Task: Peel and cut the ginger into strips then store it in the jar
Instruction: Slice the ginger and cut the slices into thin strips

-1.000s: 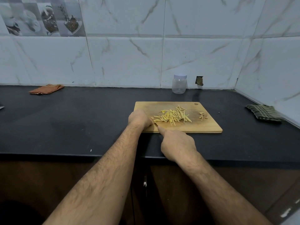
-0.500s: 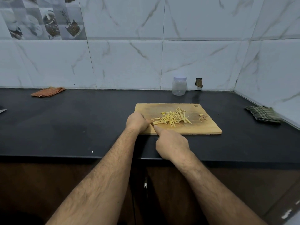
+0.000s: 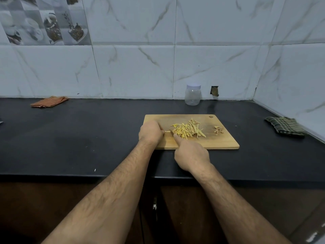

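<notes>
Two bare forearms reach across a long black surface (image 3: 88,138) toward a wooden cutting board (image 3: 219,143), where a loose heap of pale yellow ginger strips (image 3: 188,129) lies near the board's middle. The left hand (image 3: 151,132) rests curled on the board's left part, its fingertips pinching a small piece of ginger (image 3: 167,131) just beside the heap. The right hand (image 3: 191,154) sits at the board's near edge, fingers folded and forefinger stretched forward to the foot of the heap; a thin blade appears to run ahead of that finger, but what the hand grips is hidden beneath it and cannot be told for certain. A small cluster of brownish peel scraps (image 3: 218,129) lies apart on the board's right side, below the round hanging hole in its far corner. Behind the board, against the wall, a clear plastic jar (image 3: 193,95) with a white lid stands upright, well apart from the ginger. An orange checked cloth (image 3: 49,101) is crumpled at the far left of the surface, and a dark green plaid cloth (image 3: 285,126) lies folded at the right, near the corner where two walls meet. White marble-patterned tiles (image 3: 131,67) cover both walls, with a panel of picture tiles (image 3: 44,20) at upper left and a small broken hole (image 3: 214,90) low in the wall beside the jar. Dark wooden cabinet fronts (image 3: 52,208) run beneath the surface's front edge.
</notes>
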Demonstrator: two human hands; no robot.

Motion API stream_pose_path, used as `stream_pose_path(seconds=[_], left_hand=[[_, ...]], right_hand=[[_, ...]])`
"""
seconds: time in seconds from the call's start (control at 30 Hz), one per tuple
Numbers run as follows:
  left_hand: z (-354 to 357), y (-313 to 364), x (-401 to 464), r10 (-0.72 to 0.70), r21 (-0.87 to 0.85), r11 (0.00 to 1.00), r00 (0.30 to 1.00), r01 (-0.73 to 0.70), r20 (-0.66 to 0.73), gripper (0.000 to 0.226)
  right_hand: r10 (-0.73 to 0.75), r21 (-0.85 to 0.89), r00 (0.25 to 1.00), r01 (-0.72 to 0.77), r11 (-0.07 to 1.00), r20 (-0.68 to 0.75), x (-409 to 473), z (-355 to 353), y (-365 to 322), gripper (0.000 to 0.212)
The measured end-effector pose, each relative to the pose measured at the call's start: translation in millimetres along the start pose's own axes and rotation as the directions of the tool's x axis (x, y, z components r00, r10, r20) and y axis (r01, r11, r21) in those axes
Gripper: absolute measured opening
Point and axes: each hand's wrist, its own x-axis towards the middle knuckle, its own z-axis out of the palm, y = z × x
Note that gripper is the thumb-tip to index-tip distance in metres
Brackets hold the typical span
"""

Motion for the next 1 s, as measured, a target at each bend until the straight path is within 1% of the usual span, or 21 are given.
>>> stream_pose_path(seconds=[0.17, 0.3, 0.4, 0.6, 0.73, 0.9, 1.0], left_hand=[[-1.0, 1.8, 4.0, -0.011, 0.015, 1.0, 1.0, 0.011, 0.004, 0.008], [-2.9, -2.2, 3.8, 0.041, 0.008, 0.999, 0.995, -0.042, 0.095, 0.006], [-2.2, -6.0, 2.2, 0.058, -0.001, 0.998, 0.992, -0.058, 0.116, 0.005], [-3.7, -5.7, 2.5, -0.04, -0.087, 0.995, 0.993, 0.05, 0.111, 0.001], [-6.6, -5.0, 6.2, -0.046, -0.061, 0.996, 0.986, 0.057, 0.158, 0.008], [-6.1, -5.6, 9.7, -0.027, -0.039, 0.999, 0.983, 0.035, 0.182, 0.008], [-5.4, -5.8, 11.2, -0.026, -0.038, 0.999, 0.982, 0.034, 0.186, 0.006]], right_hand=[[-0.013, 0.001, 1.0, 0.013, 1.0, -0.015, 1.3, 2.2, 1.6, 0.069], [-0.029, 0.001, 1.0, 0.029, 1.0, -0.007, 1.5, 2.4, 3.2, 0.067], [-0.042, 0.018, 0.999, 0.042, 0.999, 0.012, 0.4, 1.1, 4.7, 0.067], [-0.05, 0.061, 0.997, 0.047, 0.997, 0.051, -0.8, -1.0, 4.2, 0.065], [-0.056, 0.071, 0.997, 0.052, 0.996, 0.055, -0.6, 0.1, 0.5, 0.065], [-0.042, 0.033, 0.996, 0.04, 0.999, 0.074, 0.2, -0.3, -6.7, 0.067], [-0.03, -0.043, 0.995, 0.035, 0.998, 0.099, -0.6, -2.9, -13.7, 0.07]])
